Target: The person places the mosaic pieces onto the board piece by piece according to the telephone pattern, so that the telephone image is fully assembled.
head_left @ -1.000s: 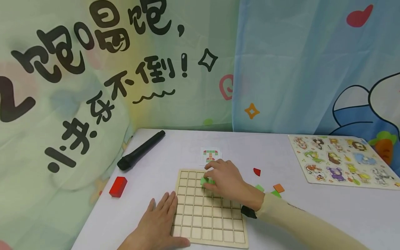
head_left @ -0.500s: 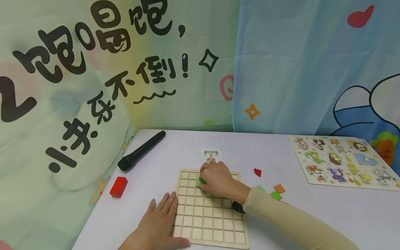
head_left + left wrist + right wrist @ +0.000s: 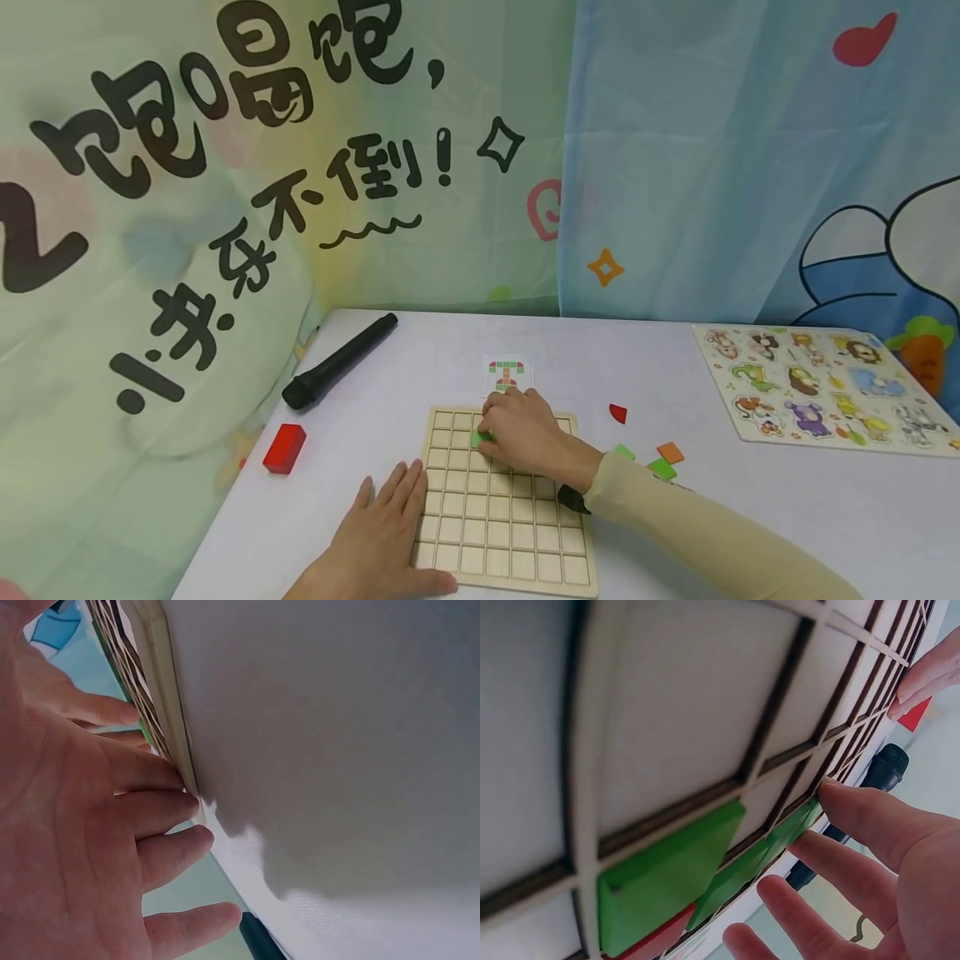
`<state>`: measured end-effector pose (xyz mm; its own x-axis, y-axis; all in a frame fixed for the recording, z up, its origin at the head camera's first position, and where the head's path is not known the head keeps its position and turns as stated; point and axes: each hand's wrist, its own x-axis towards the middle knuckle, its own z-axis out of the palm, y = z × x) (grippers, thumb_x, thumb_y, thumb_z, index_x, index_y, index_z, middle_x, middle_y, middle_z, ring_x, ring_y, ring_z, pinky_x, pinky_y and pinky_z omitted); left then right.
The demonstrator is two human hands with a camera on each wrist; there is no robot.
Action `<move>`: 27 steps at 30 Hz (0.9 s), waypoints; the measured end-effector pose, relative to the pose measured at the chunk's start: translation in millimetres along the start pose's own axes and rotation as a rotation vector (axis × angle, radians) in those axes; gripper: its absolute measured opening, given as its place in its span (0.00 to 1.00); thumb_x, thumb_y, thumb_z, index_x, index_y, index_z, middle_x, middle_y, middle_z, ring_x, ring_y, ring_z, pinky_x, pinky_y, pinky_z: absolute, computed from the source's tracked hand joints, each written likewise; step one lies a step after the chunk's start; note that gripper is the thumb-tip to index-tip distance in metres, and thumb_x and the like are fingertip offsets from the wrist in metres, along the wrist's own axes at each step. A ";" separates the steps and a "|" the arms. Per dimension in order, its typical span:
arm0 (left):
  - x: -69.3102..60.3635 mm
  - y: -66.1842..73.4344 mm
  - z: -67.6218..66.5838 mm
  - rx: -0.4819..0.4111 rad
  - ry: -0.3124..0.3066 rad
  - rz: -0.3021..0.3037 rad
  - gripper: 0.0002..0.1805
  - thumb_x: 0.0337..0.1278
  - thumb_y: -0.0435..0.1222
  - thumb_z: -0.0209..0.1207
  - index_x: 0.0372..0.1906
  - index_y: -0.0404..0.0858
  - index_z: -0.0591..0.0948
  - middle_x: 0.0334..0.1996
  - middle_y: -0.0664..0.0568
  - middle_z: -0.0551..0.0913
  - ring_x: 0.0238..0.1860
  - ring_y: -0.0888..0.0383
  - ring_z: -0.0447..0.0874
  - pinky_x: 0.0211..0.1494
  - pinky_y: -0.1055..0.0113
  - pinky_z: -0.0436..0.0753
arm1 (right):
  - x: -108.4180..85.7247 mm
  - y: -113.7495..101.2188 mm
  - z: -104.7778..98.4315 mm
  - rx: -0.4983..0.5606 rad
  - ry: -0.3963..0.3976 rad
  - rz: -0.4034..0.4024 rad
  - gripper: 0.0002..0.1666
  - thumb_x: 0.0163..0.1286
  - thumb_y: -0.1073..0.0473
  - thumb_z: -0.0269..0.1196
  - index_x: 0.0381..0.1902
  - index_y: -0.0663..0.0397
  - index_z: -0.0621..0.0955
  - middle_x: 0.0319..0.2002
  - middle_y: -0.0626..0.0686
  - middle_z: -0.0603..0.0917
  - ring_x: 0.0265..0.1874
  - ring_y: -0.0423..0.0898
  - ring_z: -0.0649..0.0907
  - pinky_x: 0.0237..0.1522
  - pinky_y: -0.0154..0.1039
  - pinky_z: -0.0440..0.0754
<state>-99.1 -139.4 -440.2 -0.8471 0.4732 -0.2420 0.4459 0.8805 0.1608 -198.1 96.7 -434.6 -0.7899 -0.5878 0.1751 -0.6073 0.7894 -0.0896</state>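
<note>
A wooden grid board (image 3: 498, 533) lies flat on the table. My left hand (image 3: 378, 533) rests flat beside its left edge, fingers straight; in the left wrist view the fingertips touch the board's side. Over the board's far rows, my right hand (image 3: 525, 433) pinches a green square tile (image 3: 477, 438) between thumb and index finger. That tile sits at the grid, as the right wrist view shows. Nearer that camera, another green tile (image 3: 667, 877) and part of a red tile (image 3: 656, 937) lie on the board. In the head view the hand hides these.
Beyond the board lies a small pattern card (image 3: 507, 373). Loose pieces to the right include a red one (image 3: 618, 413), an orange tile (image 3: 671, 452) and a green tile (image 3: 663, 469). A black microphone (image 3: 341, 362), red block (image 3: 285, 448) and animal puzzle board (image 3: 817, 387) lie farther out.
My right hand has moved left across the board's far rows with the green tile, then stayed almost still over the last half second. The left hand has not visibly moved.
</note>
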 end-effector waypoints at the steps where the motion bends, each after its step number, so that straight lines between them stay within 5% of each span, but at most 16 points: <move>1: 0.1 -0.2 0.4 0.000 0.001 0.000 0.71 0.41 0.80 0.57 0.79 0.31 0.60 0.81 0.40 0.58 0.81 0.41 0.57 0.74 0.30 0.62 | -0.1 0.2 0.1 -0.003 -0.003 0.000 0.09 0.63 0.47 0.74 0.38 0.41 0.93 0.45 0.48 0.90 0.39 0.50 0.84 0.34 0.46 0.79; 16: 0.3 0.1 -1.5 0.002 -0.014 -0.008 0.71 0.41 0.80 0.57 0.79 0.31 0.59 0.81 0.41 0.58 0.81 0.41 0.57 0.75 0.31 0.62 | -7.5 9.9 -9.7 0.069 -0.032 0.096 0.13 0.64 0.46 0.73 0.44 0.41 0.92 0.50 0.50 0.88 0.46 0.53 0.85 0.39 0.48 0.79; 27: 4.4 0.1 -1.2 -0.024 -0.065 -0.028 0.71 0.40 0.78 0.61 0.79 0.31 0.58 0.82 0.41 0.57 0.82 0.40 0.55 0.76 0.30 0.60 | -47.3 57.6 -32.1 0.101 0.013 0.263 0.16 0.63 0.47 0.73 0.46 0.46 0.91 0.52 0.53 0.88 0.49 0.56 0.86 0.36 0.45 0.82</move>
<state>-103.1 -137.2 -440.1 -0.8384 0.4496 -0.3080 0.4144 0.8930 0.1754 -192.9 175.7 -416.6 -0.9207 -0.3623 0.1450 -0.3875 0.8926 -0.2306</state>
